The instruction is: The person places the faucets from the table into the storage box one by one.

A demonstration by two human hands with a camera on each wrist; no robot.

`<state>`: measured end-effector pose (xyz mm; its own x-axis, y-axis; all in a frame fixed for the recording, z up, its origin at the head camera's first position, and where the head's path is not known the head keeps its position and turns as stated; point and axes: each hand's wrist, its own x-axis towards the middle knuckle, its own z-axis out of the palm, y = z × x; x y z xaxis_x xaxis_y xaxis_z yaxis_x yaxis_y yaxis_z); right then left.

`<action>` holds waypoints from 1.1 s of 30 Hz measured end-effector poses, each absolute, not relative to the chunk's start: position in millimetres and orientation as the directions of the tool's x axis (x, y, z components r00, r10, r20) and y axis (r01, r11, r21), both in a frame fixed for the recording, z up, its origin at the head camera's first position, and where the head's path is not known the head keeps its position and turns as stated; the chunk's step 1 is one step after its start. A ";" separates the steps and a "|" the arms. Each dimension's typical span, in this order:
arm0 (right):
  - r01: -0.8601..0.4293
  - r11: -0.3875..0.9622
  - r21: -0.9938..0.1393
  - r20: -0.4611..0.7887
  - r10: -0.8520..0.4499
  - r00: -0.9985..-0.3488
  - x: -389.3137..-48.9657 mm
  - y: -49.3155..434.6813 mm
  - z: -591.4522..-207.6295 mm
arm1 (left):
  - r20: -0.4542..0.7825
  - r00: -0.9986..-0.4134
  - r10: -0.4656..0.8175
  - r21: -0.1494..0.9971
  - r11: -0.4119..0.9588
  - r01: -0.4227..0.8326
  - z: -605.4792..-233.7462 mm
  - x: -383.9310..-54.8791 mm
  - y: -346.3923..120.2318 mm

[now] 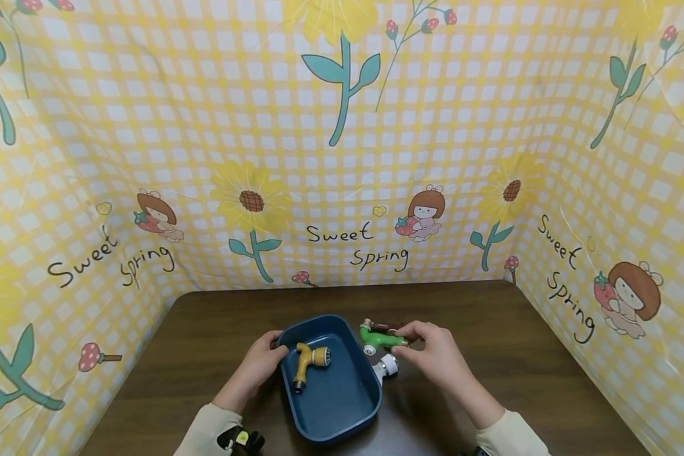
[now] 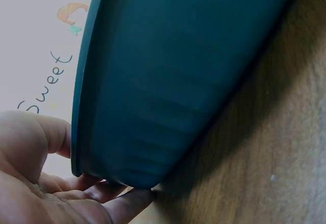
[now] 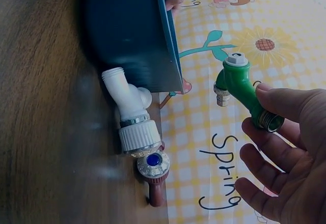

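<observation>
We see 2 bare hands working around a blue tray [image 1: 342,408] over a dark wooden table [image 1: 216,316]. Our left hand [image 1: 266,356] grips the tray at its far left corner, the thumb at the rim and the other fingers against the outside wall below. Inside the tray, in its far half and nearer the left wall, we find a yellow tap [image 1: 304,365] lying on the floor.

To the right of the tray's far end, our right hand [image 1: 435,350] holds a green tap [image 1: 380,341], pinching it by its threaded end between thumb and index finger; the remaining 3 fingers are loosely bent and spread apart. In the right wrist view we see this tap raised, well clear of the tray.

On the table just beside the tray's right wall lies a white tap [image 3: 127,102]; we cannot tell whether the 2 touch. Farther out, past the white tap, is a brown tap [image 3: 156,191] with a silver, blue-centred knob.

Beyond the tray and to both sides of it, we have a yellow checked cloth [image 1: 342,171] printed with sunflowers and "Sweet Spring".
</observation>
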<state>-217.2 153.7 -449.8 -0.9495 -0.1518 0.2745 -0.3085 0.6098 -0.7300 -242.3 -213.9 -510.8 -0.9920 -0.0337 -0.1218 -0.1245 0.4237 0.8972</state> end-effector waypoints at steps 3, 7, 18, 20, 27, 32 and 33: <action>-0.315 0.604 -0.732 0.274 -0.163 -0.948 -216.7 152.1 -447.8 | -0.118 -0.992 -0.036 0.897 0.425 -0.122 -511.1 -242.1 -213.4; -0.322 0.591 -0.739 0.267 -0.182 -0.946 -215.7 151.2 -445.9 | -0.118 -0.992 -0.033 0.896 0.427 -0.121 -509.9 -241.3 -212.3; -0.326 0.552 -0.767 0.240 -0.223 -0.945 -217.1 148.5 -445.4 | -0.120 -0.992 -0.036 0.889 0.440 -0.124 -507.5 -240.5 -212.1; -0.325 0.552 -0.768 0.236 -0.227 -0.945 -217.2 147.3 -445.1 | -0.119 -0.992 -0.036 0.890 0.438 -0.122 -507.3 -240.5 -212.0; -0.319 0.560 -0.765 0.221 -0.238 -0.946 -215.9 142.7 -443.4 | -0.119 -0.992 -0.039 0.891 0.437 -0.124 -508.2 -240.5 -212.0; -0.333 0.550 -0.766 0.225 -0.256 -0.940 -215.3 138.9 -441.6 | -0.122 -0.992 -0.039 0.894 0.429 -0.127 -507.4 -240.3 -212.4; -0.337 0.550 -0.764 0.227 -0.260 -0.939 -215.5 138.2 -441.5 | -0.121 -0.992 -0.038 0.895 0.427 -0.125 -507.5 -240.7 -212.5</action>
<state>-215.5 138.2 -441.5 -0.9386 -0.2599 0.2271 -0.3371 0.5495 -0.7645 -240.7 -212.5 -507.5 -0.9920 -0.0376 -0.1208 -0.1253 0.4275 0.8953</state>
